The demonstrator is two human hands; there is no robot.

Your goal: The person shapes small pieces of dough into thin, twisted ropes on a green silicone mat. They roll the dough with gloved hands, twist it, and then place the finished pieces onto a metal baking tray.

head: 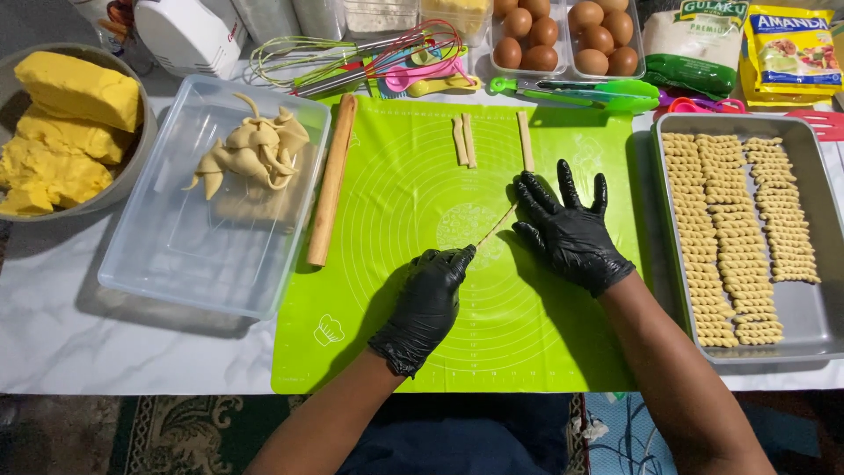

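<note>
Bright, even light; sharp, soft shadows

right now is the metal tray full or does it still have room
Still has room. The tray holds three columns of twisted dough sticks from its left side, but a bare strip runs along its right wall and the third column stops short.
</note>
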